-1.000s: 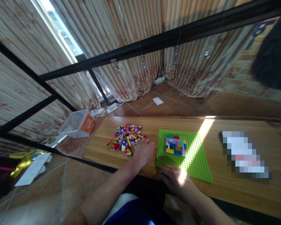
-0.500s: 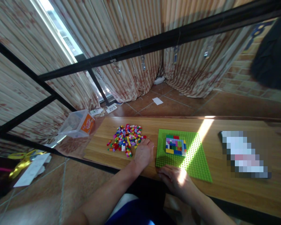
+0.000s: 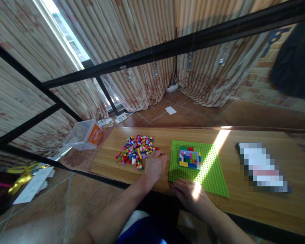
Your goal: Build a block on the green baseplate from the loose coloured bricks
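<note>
My left hand (image 3: 154, 166) rests on the table at the right edge of a loose pile of small coloured toy bricks (image 3: 136, 152). Its fingers are curled together, and what they hold, if anything, is hidden. My right hand (image 3: 189, 193) lies at the near left edge of a green studded baseplate (image 3: 213, 179). Those fingers are bent and close together, with their tips partly hidden at the edge. On the baseplate a low rectangular block of joined bricks (image 3: 190, 158) is pressed down, in blue, yellow, purple, red and other colours.
A dark-edged flat object (image 3: 264, 167), blurred out, lies right of the baseplate on the wooden table (image 3: 231, 142). Beyond the table's left end stands a clear plastic tub (image 3: 81, 134) with an orange label. A black metal rail (image 3: 142, 56) crosses before the curtains.
</note>
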Tool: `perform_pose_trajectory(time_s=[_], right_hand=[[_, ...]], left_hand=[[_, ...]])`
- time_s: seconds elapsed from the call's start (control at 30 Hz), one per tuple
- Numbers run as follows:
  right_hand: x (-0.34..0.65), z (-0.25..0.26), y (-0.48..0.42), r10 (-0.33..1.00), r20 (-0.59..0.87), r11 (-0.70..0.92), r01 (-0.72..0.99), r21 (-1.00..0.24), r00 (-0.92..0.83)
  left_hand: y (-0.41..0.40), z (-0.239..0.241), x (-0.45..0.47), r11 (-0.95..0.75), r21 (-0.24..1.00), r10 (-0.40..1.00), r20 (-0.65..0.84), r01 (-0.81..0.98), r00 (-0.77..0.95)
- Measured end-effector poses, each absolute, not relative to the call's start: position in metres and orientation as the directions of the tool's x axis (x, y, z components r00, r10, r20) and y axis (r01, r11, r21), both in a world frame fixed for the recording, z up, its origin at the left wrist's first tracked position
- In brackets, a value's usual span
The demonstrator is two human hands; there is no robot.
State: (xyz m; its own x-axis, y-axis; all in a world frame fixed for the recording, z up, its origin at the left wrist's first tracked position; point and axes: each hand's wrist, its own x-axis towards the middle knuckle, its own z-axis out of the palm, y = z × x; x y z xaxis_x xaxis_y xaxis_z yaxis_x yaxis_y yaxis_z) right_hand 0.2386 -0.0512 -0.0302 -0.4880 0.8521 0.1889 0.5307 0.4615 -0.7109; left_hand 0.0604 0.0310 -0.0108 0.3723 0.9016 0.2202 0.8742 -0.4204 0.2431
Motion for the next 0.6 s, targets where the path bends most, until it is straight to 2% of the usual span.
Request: perform_pose_trajectory(time_s=[0.1, 0.17, 0.3, 0.37, 0.5, 0.6], right_hand=[[0.239, -0.032, -0.051, 0.845, 0.212, 0.479, 0.519, -0.708, -0.491], [0.240, -0.033, -0.051, 0.839, 0.229, 0.493, 0.509, -0.706, -0.494], [0.240, -0.036, -0.051, 0.833, 0.266, 0.511, 0.491, -0.705, -0.485], [0.240, -0.036, -0.052, 0.829, 0.294, 0.526, 0.483, -0.700, -0.476], [0.240, -0.037, -0.052, 0.820, 0.328, 0.547, 0.473, -0.691, -0.468], [0.240, -0.038, -0.051, 0.823, 0.312, 0.537, 0.471, -0.700, -0.475]], left_hand=[[0.031, -0.005, 0.065, -0.426, 0.298, 0.892, 0.295, 0.854, 0.342], [0.032, -0.003, 0.071, -0.429, 0.394, 0.894, 0.313, 0.813, 0.321], [0.039, -0.002, 0.089, -0.352, 0.644, 0.936, 0.235, 0.680, 0.262], [0.043, -0.004, 0.097, -0.278, 0.730, 0.959, 0.175, 0.624, 0.222], [0.048, -0.010, 0.108, -0.188, 0.820, 0.977, 0.101, 0.540, 0.187], [0.050, -0.014, 0.110, -0.164, 0.843, 0.981, 0.083, 0.513, 0.178]])
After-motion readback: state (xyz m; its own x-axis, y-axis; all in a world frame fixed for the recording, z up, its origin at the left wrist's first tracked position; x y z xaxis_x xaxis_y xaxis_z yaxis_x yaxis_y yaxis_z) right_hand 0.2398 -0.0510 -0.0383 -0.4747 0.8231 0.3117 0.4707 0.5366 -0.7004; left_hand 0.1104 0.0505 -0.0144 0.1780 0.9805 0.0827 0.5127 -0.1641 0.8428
